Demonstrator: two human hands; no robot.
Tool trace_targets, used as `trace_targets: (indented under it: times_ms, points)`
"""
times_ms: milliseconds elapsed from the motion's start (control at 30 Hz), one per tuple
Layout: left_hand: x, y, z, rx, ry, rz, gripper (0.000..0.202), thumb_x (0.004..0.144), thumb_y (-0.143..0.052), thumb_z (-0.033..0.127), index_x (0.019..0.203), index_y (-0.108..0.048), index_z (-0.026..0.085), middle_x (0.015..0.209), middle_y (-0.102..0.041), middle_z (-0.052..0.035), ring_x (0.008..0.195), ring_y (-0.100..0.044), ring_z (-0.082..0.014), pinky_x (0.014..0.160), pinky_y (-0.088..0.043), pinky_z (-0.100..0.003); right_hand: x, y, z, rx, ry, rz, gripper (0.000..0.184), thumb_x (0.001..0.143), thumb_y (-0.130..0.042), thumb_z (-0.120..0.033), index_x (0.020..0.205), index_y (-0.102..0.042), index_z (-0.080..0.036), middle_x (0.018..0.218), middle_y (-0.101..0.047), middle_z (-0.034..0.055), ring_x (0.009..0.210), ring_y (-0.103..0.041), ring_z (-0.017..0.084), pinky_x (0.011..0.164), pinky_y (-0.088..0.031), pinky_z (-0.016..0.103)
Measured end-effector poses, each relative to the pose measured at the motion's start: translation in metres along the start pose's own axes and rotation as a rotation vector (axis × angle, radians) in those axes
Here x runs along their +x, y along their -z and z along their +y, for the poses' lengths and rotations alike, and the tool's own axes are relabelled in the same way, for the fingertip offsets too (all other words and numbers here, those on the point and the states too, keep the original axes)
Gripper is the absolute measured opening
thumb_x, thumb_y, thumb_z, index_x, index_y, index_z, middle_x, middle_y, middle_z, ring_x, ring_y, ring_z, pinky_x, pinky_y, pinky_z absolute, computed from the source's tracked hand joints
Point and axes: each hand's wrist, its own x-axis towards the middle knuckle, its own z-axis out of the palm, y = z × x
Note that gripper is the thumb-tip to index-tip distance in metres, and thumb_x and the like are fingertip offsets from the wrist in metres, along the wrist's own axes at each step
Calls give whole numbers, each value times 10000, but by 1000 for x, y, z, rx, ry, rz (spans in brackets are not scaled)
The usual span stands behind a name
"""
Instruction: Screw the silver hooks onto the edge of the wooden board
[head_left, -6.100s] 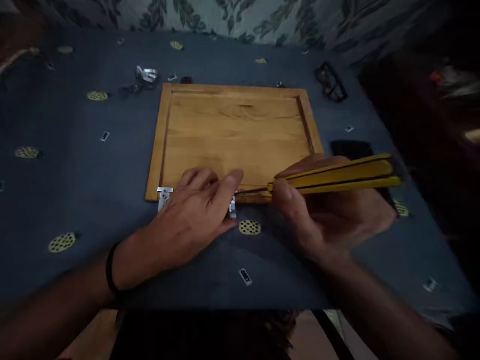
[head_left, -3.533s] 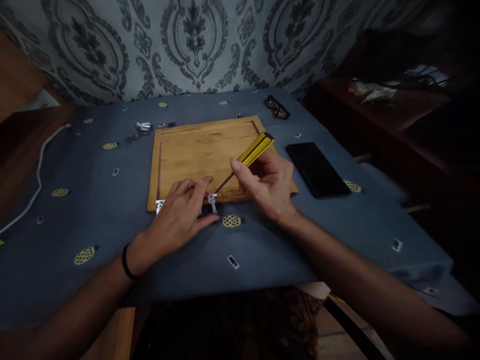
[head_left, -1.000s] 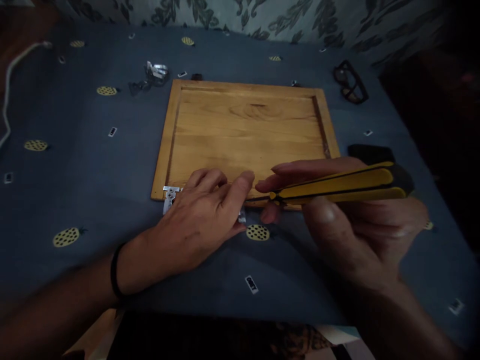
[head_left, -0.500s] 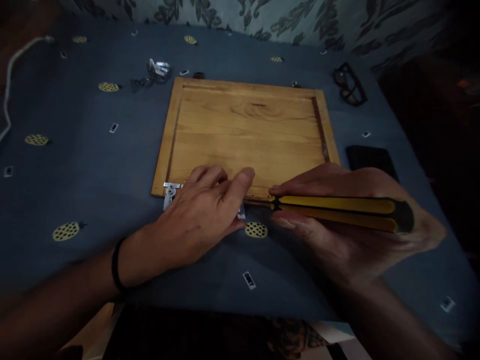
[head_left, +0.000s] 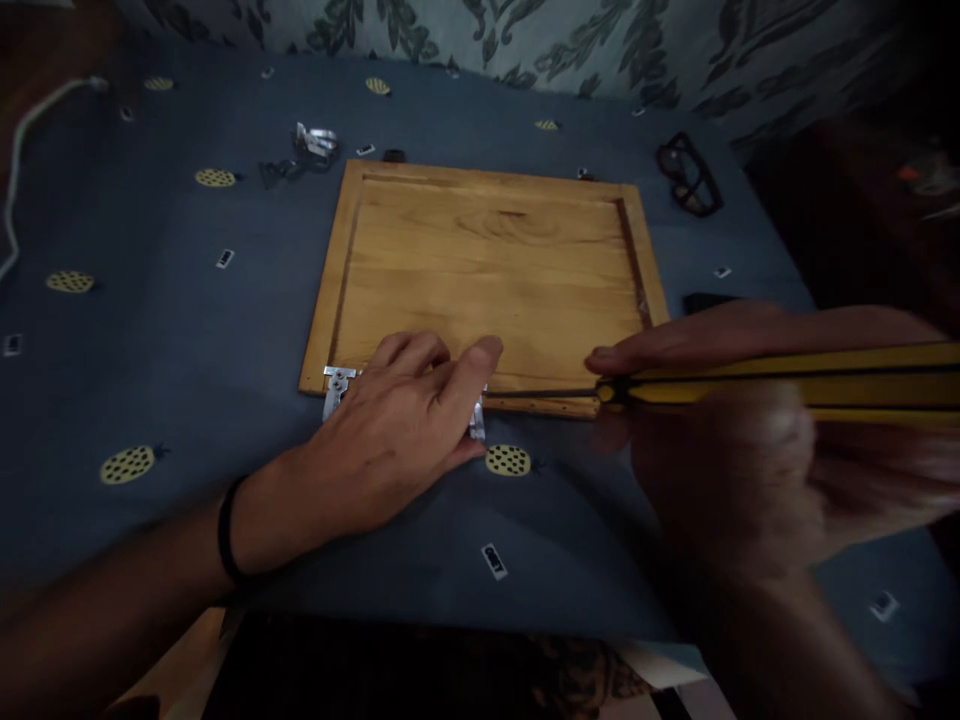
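Observation:
A framed wooden panel point(head_left: 487, 270) lies flat on the cloth-covered table. At its front left edge is a silver metal hinge point(head_left: 339, 385) with a screw showing; its middle is hidden under my left hand point(head_left: 382, 430). That hand presses over the hinge, fingers bent and thumb resting towards the panel. My right hand point(head_left: 720, 470), blurred, is wrapped round a screwdriver point(head_left: 697, 390) with a yellow and black handle. The screwdriver's thin shaft lies nearly level along the panel's front edge, pointing left towards the hinge. Its tip is hidden by my left hand.
Loose metal pieces in clear wrapping point(head_left: 311, 145) lie behind the panel's left corner. Black-framed glasses point(head_left: 690, 175) rest at the back right. A dark flat object point(head_left: 709, 301) is partly hidden behind my right hand. A white cable point(head_left: 30, 125) runs along the left.
My right hand and the screwdriver have moved right, so more of the shaft shows. The left hand stays on the hinge. The whole view has shifted slightly.

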Motion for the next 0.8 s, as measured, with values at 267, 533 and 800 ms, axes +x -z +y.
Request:
trace_targets:
  times_ms: [267,533,800]
  points:
    - [0,0,0,-1,11,-4,535,940,-680,215,1395,-428,90,1007,-727,-88,1042,-634,-265,914,-523,-421,-3,-7,8,-1,49,-20,95,880,-764,-243,970,-793,-253,878,-764,26,503,-660,143,386,-509,304]
    - [0,0,0,-33,25,-5,512,950,-662,214,1397,-433,120,1060,-720,-85,1048,-631,-257,933,-520,-423,-5,-6,12,-10,67,-62,165,877,-757,-179,1012,-795,-266,894,-769,19,550,-681,146,416,-548,302]
    - [0,-2,0,-18,28,-9,522,952,-658,222,1404,-428,96,1068,-711,-95,1064,-621,-258,932,-517,-413,0,-4,8,-18,121,-146,197,870,-760,-164,1029,-776,-280,905,-774,7,634,-708,177,520,-589,348]
